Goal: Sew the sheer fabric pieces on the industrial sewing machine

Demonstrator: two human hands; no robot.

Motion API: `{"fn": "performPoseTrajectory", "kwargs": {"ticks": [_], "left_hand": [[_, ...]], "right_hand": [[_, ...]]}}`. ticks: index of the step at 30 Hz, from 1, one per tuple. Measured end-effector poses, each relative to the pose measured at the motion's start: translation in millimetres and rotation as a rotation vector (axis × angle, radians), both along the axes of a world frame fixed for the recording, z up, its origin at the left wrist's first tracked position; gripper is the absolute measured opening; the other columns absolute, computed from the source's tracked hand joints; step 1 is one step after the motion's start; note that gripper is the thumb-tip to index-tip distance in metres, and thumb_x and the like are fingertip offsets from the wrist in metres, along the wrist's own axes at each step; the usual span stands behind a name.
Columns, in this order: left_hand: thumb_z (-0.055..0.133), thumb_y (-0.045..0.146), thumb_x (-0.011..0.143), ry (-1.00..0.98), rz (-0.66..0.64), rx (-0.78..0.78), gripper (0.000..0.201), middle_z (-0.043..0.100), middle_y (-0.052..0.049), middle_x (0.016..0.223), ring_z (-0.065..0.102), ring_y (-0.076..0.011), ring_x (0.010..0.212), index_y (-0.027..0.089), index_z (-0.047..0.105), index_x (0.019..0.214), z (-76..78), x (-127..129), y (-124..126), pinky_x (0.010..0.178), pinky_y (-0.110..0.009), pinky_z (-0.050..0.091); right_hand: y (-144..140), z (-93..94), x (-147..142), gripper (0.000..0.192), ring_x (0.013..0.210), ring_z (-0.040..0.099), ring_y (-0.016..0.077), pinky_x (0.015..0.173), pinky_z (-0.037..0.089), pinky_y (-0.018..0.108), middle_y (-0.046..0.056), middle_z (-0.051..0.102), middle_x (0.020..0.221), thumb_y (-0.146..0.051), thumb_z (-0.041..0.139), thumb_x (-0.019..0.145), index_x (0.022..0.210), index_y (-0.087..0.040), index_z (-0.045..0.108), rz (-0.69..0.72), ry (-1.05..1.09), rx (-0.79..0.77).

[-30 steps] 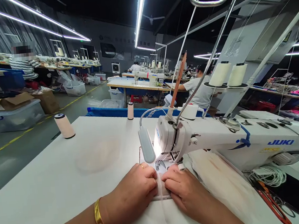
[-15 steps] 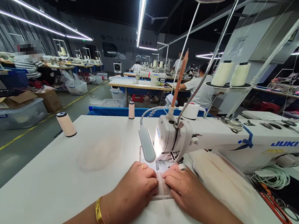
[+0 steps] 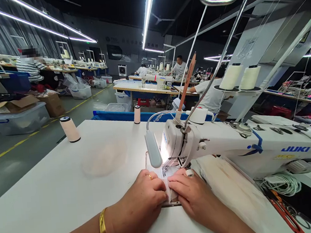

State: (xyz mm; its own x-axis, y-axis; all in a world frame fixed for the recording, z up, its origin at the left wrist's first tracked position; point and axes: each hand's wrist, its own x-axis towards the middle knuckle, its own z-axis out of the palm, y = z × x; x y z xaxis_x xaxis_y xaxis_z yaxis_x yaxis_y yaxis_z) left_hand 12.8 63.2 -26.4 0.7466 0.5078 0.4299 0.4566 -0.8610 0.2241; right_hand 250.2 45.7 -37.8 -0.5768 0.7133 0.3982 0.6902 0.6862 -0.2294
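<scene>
My left hand (image 3: 144, 195), with a gold ring and bangle, is closed on the left edge of a sheer pale fabric strip (image 3: 167, 189) just in front of the needle. Its thumb and fingers are pinched together. My right hand (image 3: 194, 197) grips the strip's right side, fingers bent and pressed down close to the presser foot (image 3: 164, 171). The fabric runs between both hands to the foot of a white sewing machine (image 3: 218, 139). A small grey lamp (image 3: 153, 149) lights the spot. How much cloth lies under my fingers is hidden.
Sheer beige fabric (image 3: 230, 186) lies beneath the machine arm; another faint piece (image 3: 104, 158) is on the table at left. Two thread cones (image 3: 70, 129) (image 3: 137, 115) stand at the far edge. Red-handled scissors (image 3: 284, 210) and a coiled white cord (image 3: 283, 184) lie right. People sit beyond.
My left hand has moved slightly right and down, nearer my right hand, and the fabric between them looks bunched narrower. My right hand has hardly moved. A person in the background has come into view.
</scene>
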Motion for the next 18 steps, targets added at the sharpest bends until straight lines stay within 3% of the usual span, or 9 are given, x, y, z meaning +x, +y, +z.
{"fn": "performPoseTrajectory", "kwargs": {"ticks": [5,9,18], "left_hand": [[0.058,0.006,0.095,0.015,-0.013,0.01,0.026,0.069,0.003,0.082,0.052,-0.0169,0.073,0.022,0.06,0.075,4.9,1.2,-6.6,0.083,-0.039,0.036],[0.056,0.002,0.093,0.016,-0.02,0.064,0.027,0.068,0.003,0.081,0.05,-0.016,0.071,0.021,0.055,0.072,1.1,0.4,-2.9,0.083,-0.04,0.034],[0.05,-0.002,0.092,0.009,0.003,0.051,0.029,0.068,0.005,0.08,0.052,-0.0155,0.07,0.022,0.058,0.078,-1.6,2.9,0.7,0.084,-0.04,0.032]], "right_hand": [[-5.4,6.6,-1.8,0.026,0.089,0.058,0.0208,0.079,0.041,0.033,0.0,0.069,0.088,0.002,0.053,0.09,0.087,-0.022,0.061,0.067,-0.033,-0.046],[-4.7,4.1,-2.1,0.026,0.089,0.059,0.0206,0.079,0.04,0.034,0.001,0.069,0.09,0.003,0.054,0.091,0.089,-0.022,0.061,0.063,-0.04,-0.047],[-3.1,0.7,-1.4,0.029,0.089,0.061,0.022,0.076,0.04,0.034,0.002,0.07,0.094,0.003,0.054,0.091,0.095,-0.023,0.064,0.032,-0.024,-0.021]]}}
